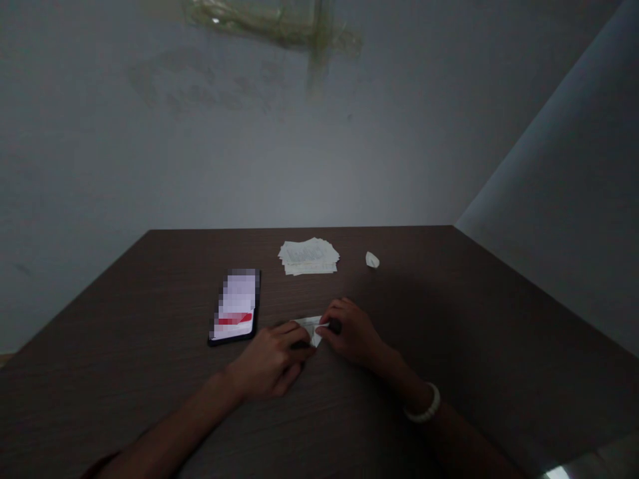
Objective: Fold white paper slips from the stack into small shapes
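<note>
A small white piece of paper (312, 323) lies on the dark wooden table between my two hands, its right part folded over. My left hand (272, 352) rests on its left side, the fingers bent and pressing it against the tabletop. Thumb and index finger of my right hand (352, 329) pinch the paper's right edge. Much of the sheet is covered by my fingers. A light beaded bracelet (433, 404) circles my right wrist.
Behind my hands is a stack of white paper slips (309, 256) with faint print. A small folded paper piece (372, 260) sits to its right. Left of my hands lies a lit smartphone (237, 303). The table (150, 279) meets a grey wall (309, 173) at the back.
</note>
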`<state>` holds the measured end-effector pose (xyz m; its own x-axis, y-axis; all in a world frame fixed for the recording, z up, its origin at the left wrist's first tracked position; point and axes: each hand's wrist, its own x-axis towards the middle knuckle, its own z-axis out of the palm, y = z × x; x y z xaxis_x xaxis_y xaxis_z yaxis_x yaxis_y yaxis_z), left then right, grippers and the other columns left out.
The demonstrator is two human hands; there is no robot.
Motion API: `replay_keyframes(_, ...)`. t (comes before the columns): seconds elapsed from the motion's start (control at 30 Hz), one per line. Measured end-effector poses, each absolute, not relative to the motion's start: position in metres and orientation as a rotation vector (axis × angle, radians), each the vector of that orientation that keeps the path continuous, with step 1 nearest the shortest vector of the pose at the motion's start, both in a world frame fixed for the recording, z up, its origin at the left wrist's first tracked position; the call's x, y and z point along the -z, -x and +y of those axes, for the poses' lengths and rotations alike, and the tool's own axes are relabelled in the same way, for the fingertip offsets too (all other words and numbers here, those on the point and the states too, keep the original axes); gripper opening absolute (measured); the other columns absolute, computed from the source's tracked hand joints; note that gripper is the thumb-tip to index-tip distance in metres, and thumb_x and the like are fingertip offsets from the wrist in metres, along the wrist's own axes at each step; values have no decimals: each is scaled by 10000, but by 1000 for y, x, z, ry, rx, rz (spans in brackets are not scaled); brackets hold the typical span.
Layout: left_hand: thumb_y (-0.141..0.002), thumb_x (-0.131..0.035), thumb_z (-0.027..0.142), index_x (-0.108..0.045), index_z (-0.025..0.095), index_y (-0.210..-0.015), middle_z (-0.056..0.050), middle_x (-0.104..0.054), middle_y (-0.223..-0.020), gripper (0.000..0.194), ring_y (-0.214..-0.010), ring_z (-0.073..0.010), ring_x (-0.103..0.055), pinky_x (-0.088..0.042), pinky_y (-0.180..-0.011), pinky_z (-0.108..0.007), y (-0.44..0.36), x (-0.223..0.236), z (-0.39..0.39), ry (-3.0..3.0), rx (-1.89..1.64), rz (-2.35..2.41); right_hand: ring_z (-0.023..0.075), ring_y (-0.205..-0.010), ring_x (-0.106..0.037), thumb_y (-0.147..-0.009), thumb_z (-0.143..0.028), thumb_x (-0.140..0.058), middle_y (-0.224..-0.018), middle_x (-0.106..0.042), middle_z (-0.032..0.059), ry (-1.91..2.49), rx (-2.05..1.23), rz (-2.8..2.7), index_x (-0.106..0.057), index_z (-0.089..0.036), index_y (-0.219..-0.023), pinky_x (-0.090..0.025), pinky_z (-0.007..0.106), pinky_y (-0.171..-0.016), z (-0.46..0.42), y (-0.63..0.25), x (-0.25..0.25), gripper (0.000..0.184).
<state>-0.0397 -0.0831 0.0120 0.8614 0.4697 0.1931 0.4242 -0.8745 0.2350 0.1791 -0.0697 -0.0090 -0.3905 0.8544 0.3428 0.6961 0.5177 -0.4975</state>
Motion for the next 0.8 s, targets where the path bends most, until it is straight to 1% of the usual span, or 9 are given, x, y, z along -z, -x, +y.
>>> replay_keyframes(0.13,-800,-467,113,-651,183,-1033,-66,-604,-979,305,-917,-223,-563,-509,-777,-363,40,-10,-82,-2785,-425,668,174,-786,-529,-767,-231,-725,-802,-604,23,1283,-383,-2184,-627,-191,-766,-398,306,-718,-70,-178,7,106)
replay_keyframes(0.3,-787,-445,85,-642,168,-997,-62,-616,-943,299,-893,-214,-563,-506,-777,-356,40,-9,-82,-2763,-446,678,170,-781,-525,-767,-230,-725,-795,-608,22,1307,-388,-2185,-631,-188,-766,-396,307,-731,-71,-176,6,103)
replay_keyframes(0.47,-790,-461,114,-599,177,-1126,-77,-599,-1001,368,-941,-237,-555,-511,-791,-383,39,-12,-84,-2827,-370,740,167,-772,-523,-764,-236,-730,-789,-604,21,1323,-373,-2193,-638,-186,-767,-388,297,-713,-71,-175,6,105)
replay_keyframes(0.63,-794,-486,148,-593,196,-1171,-78,-582,-1003,395,-944,-252,-558,-522,-750,-388,38,-16,-85,-2875,-265,750,164,-785,-544,-760,-231,-731,-805,-613,15,1308,-367,-2188,-632,-187,-774,-391,316,-789,-70,-175,9,110)
replay_keyframes(0.7,-793,-488,145,-596,209,-1168,-80,-580,-1041,396,-969,-256,-556,-522,-748,-384,38,-17,-85,-2877,-278,761,164,-792,-555,-746,-215,-740,-815,-625,12,1295,-377,-2168,-625,-185,-805,-392,317,-804,-70,-176,9,133)
replay_keyframes(0.8,-803,-481,143,-595,228,-1167,-88,-553,-1176,390,-1051,-271,-537,-518,-796,-408,39,-16,-85,-2876,-308,786,170,-799,-562,-728,-207,-751,-832,-642,13,1281,-396,-2135,-628,-188,-870,-400,307,-779,-70,-177,9,189)
